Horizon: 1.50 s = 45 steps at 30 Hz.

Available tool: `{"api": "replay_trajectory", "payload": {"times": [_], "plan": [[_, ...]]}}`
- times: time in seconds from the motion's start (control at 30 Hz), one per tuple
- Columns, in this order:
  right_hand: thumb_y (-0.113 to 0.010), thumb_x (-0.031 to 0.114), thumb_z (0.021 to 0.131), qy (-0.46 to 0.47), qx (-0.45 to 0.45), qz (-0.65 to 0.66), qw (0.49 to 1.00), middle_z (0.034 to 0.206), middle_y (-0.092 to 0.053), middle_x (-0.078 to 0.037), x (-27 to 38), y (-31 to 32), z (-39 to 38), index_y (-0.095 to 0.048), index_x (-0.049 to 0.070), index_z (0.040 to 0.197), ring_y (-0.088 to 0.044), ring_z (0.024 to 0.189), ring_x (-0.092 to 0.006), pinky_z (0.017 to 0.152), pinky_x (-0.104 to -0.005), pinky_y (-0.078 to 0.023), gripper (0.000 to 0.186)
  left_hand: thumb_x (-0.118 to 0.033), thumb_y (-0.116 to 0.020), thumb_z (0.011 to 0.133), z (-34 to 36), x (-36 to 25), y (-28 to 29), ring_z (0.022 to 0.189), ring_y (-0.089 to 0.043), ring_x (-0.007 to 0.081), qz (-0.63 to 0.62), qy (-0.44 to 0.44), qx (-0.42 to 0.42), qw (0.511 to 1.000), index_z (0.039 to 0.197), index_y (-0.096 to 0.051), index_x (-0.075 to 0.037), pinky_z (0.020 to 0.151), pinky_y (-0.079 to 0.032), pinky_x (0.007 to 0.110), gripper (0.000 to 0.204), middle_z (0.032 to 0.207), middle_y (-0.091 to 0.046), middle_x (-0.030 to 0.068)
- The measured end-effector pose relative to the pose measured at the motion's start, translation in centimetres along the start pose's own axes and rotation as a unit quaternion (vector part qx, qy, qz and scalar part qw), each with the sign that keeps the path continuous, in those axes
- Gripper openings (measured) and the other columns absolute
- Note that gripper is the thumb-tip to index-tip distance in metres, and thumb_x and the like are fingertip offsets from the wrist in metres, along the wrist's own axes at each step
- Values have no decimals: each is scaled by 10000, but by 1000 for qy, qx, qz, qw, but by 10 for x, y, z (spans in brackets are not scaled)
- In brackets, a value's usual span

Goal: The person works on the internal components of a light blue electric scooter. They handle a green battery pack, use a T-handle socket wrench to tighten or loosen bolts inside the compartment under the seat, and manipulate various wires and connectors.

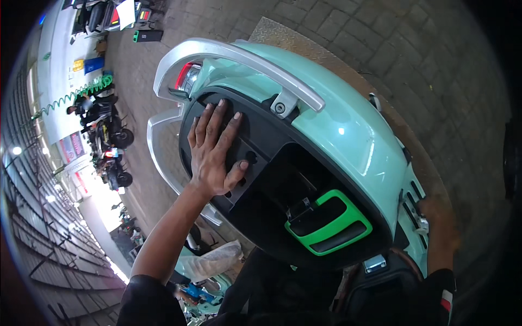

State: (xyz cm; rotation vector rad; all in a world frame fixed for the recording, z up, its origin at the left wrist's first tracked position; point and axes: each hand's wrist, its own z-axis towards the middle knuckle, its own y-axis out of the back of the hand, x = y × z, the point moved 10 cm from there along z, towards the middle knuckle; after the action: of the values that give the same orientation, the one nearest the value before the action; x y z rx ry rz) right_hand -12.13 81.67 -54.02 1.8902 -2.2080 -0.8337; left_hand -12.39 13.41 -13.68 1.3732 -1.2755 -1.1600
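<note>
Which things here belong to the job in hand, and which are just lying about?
Job in hand:
mint scooter
black panel under the left hand
green-framed box
right hand, blurred

Seemingly just around:
parked motorbikes
coiled green hose
box on the floor

On my feed, the floor [337, 27] is laid in grey paving blocks, and a white wall [57, 117] stands off to the left. Farther left I make out a ribbed roof [32, 233] with glowing lamps [17, 150], and strong white glare [106, 209] near the wall.
</note>
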Motion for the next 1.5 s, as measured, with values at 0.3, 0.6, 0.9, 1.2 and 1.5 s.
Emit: {"api": "replay_trajectory", "payload": {"times": [0.3,0.6,0.9,1.2,1.5], "plan": [[-623,100,945,82,-34,622,778,1041,-634,-84,52,170,-114,-544,14,1366,-643,876,-229,748,-393,-528,437,-393,-438,980,12,-7,12,1539,-248,354,-46,-31,-20,998,1578,-382,-78,1232,-108,531,678,1650,-323,159],[-616,92,824,278,-10,850,447,981,-655,-102,135,166,-336,-638,-2,1091,-620,894,-222,790,-369,-490,284,-329,-493,985,3,-9,8,1528,-272,331,-22,-51,-83,995,1581,-387,-125,1223,-162,540,639,1647,-341,104],[-622,139,826,254,-500,-73,825,991,-564,-91,199,107,-465,-696,74,910,-530,1014,-291,822,-413,-423,130,-359,-426,1053,-2,-11,3,1522,-280,322,23,-79,-127,988,1590,-369,-156,1220,-183,564,577,1651,-337,86],[-448,304,1014,160,-242,-439,850,1340,-617,-63,225,-9,-363,-691,114,1279,-478,1263,-266,1029,-486,-297,407,-371,-515,992,-2,-7,7,1509,-296,353,2,-87,-140,986,1547,-432,-104,1211,-189,594,622,1623,-370,131],[-295,431,1080,-38,-241,-953,178,1646,-361,-84,214,-63,-246,-378,113,1583,-314,1517,-285,1265,-461,-148,601,-350,-570,950,-3,-9,20,1482,-331,378,-44,-77,-128,988,1523,-467,-92,1191,-218,588,636,1603,-390,149]]}}
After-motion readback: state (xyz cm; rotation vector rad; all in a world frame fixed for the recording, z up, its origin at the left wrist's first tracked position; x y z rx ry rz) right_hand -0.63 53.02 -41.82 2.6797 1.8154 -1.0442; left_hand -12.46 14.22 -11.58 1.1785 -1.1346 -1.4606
